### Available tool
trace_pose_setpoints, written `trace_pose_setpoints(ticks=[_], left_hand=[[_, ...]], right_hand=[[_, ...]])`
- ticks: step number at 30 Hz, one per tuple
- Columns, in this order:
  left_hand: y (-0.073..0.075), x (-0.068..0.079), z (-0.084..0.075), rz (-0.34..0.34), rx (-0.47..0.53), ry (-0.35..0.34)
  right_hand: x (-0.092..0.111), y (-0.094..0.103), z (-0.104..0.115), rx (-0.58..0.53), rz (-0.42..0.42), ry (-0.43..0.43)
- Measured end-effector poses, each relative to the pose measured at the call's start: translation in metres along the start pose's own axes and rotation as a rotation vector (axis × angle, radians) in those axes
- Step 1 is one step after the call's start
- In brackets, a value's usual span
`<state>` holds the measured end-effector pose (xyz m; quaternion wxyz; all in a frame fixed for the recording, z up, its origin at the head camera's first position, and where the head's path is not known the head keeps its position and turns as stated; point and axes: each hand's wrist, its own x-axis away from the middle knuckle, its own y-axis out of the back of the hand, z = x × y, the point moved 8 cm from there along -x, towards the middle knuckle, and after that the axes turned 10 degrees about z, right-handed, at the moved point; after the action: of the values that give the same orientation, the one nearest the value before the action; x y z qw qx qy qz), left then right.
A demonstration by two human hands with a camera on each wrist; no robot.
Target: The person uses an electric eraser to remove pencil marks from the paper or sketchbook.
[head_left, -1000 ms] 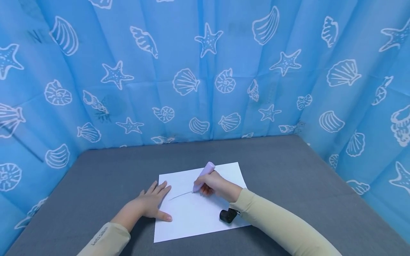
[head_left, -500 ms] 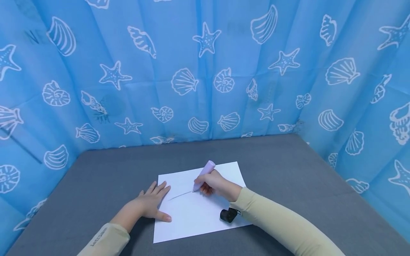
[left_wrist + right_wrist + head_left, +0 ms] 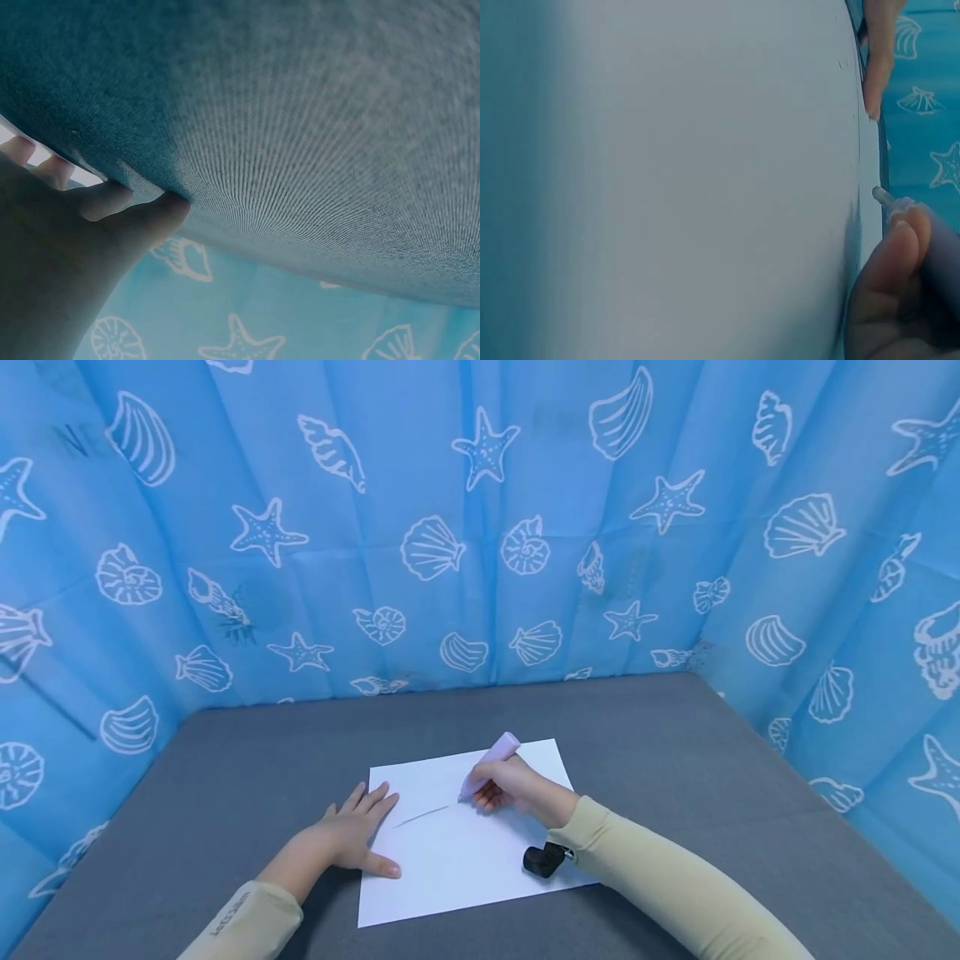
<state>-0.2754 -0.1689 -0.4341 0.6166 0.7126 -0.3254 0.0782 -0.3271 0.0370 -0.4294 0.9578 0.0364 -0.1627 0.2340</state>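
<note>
A white sheet of paper (image 3: 450, 881) lies on the grey cloth-covered table. My left hand (image 3: 348, 837) rests with spread fingers over its left edge, the thumb flat on the sheet. In my right hand (image 3: 521, 787) I hold a thick lilac pen (image 3: 502, 750), pinched near its lower end and tilted with the top to the right. A thin dark line (image 3: 422, 817) slants across the upper left of the sheet. The pen's narrow tip shows just beyond the line's right end, with a small gap. In the right wrist view the pale nib (image 3: 883, 195) stands out past the fingertips.
A small black device (image 3: 543, 860) sits by the right cuff, over the lower right of the paper. Grey tabletop (image 3: 675, 760) surrounds the sheet. A blue curtain (image 3: 480, 568) with white shells and starfish hangs behind and at both sides.
My right hand and the pen have shifted slightly right and up, and the pen's tip has left the line's end. My left hand stays in place on the paper.
</note>
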Motion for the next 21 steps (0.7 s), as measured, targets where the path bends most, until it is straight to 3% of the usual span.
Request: trace_pose_setpoints(ticks=[6, 21], left_hand=[[0.002, 0.003, -0.001, 0.005, 0.002, 0.004], [0.001, 0.002, 0.002, -0.007, -0.001, 0.009]], right_hand=[[-0.004, -0.013, -0.001, -0.002, 0.0, 0.013], [-0.006, -0.02, 0.0, 0.056, -0.058, -0.019]])
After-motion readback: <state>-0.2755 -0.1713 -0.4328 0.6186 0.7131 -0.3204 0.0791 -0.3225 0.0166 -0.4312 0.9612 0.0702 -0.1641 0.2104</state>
